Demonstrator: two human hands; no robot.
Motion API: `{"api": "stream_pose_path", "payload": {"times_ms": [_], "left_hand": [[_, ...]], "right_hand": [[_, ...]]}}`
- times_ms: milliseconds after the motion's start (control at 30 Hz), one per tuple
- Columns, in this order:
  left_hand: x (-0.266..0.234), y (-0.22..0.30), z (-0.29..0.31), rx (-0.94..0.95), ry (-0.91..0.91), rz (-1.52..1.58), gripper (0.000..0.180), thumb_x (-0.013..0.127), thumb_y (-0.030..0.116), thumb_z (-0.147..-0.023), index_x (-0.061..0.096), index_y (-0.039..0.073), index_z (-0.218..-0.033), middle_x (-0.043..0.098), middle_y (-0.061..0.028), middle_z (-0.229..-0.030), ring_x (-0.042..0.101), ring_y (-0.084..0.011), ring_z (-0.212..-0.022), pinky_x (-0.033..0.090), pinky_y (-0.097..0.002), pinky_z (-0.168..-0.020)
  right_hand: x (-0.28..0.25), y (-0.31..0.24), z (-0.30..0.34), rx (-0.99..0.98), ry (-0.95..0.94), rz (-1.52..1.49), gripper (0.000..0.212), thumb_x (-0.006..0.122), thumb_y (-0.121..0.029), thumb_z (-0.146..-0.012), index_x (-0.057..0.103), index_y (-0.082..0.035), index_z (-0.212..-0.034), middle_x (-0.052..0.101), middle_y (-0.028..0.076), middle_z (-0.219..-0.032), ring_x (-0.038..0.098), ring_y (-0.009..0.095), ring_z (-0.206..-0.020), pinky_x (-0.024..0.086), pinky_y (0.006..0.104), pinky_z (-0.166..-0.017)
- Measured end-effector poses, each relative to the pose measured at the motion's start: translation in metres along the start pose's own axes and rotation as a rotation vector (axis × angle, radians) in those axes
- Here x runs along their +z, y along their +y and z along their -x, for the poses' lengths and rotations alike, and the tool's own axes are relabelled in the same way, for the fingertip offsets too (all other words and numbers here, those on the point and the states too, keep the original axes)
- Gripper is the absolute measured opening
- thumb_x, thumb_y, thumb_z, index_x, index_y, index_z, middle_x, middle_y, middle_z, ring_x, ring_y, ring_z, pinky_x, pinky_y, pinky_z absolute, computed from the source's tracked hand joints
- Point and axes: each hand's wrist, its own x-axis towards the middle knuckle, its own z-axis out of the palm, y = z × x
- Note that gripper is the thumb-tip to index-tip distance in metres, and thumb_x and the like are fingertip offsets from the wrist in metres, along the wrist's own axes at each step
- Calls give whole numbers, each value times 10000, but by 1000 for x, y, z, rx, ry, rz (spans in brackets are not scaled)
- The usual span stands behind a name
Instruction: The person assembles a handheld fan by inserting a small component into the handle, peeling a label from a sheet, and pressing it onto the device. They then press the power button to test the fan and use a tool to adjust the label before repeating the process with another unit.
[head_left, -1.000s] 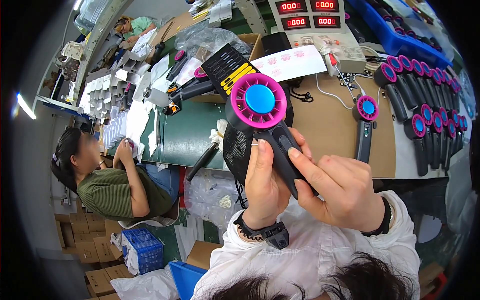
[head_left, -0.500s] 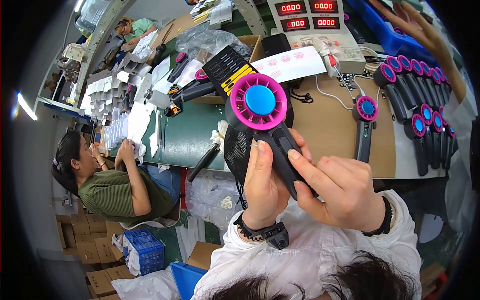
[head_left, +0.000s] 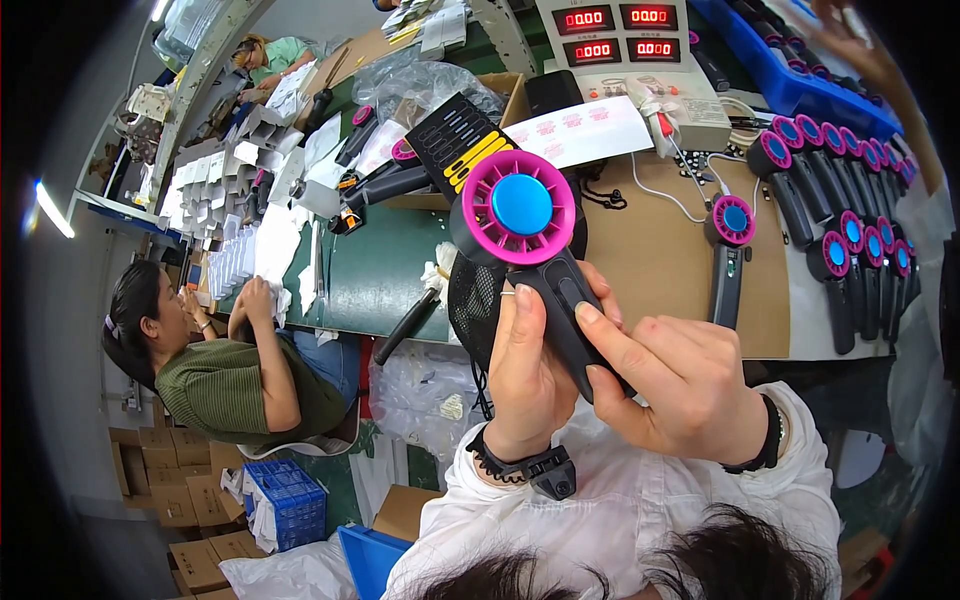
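Note:
A handheld fan (head_left: 465, 205) with a magenta grille, a blue round centre and a dark grey handle is tilted in front of me, its head up and to the left. My left hand (head_left: 525, 385) is closed round the upper handle from the left, thumb along its side. From the right, my right hand (head_left: 680, 385) grips the lower handle, with thumb and index finger on its front. Palms and fingers hide much of the handle. Beyond it, another fan (head_left: 730, 225) lies on brown board beside a white cable.
Rows of similar fans (head_left: 840, 250) lie at the right, by a blue crate (head_left: 790, 85). A meter box (head_left: 655, 100) with red displays stands at the back. A co-worker (head_left: 235, 370) sits at the left. Another person's blurred arm (head_left: 875, 60) reaches in at the upper right.
The other person's arm at the upper right has shifted, uncovering more of the blue crate and the dark items in it. My hands and the fan have barely moved.

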Motion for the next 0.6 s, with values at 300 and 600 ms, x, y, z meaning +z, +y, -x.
{"api": "stream_pose_path", "payload": {"times_ms": [300,600], "left_hand": [[-1,-2,1,23,-8,8,381,278,330,-977,400,-18,-1075,505,-132,-974,528,-183,-827,455,-302,-733],[-2,-3,0,22,-42,48,400,261,343,-977,393,-16,-1093,499,-140,-981,527,-192,-837,457,-312,-739]], "right_hand": [[-3,-2,0,10,-17,-11,397,645,-34,-655,607,48,-1042,472,43,-578,488,164,-451,418,281,-429],[-1,-3,-1,-2,1,2,391,646,-40,-657,611,46,-1036,467,38,-576,484,157,-450,410,274,-423]]}}
